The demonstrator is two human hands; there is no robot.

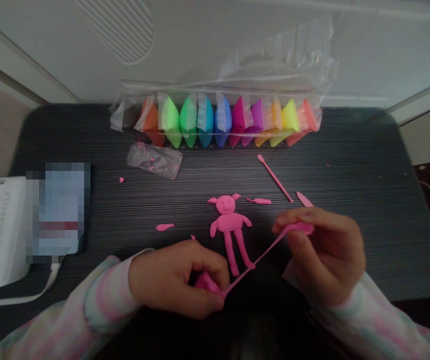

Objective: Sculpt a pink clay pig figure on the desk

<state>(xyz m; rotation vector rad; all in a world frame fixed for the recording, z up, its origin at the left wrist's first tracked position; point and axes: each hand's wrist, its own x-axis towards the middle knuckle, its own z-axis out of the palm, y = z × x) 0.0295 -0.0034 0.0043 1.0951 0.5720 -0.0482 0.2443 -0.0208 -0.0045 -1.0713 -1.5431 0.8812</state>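
At far edge of desk, coloured packets: sit in a row
Left hand: curls around pink clay
Right hand: pinches the clay's thinly stretched other end
Pink figure: lies flat toward the near edge's middle
Slim tool: lies right of figure

Home by look of it, hobby corner! Small dark counter, rounded corners, tucked against pale panel. Colourful clay packs in clear bag along back, pink pig figure out front; pastel sleeves, soft and casual, white cable trailing at left.
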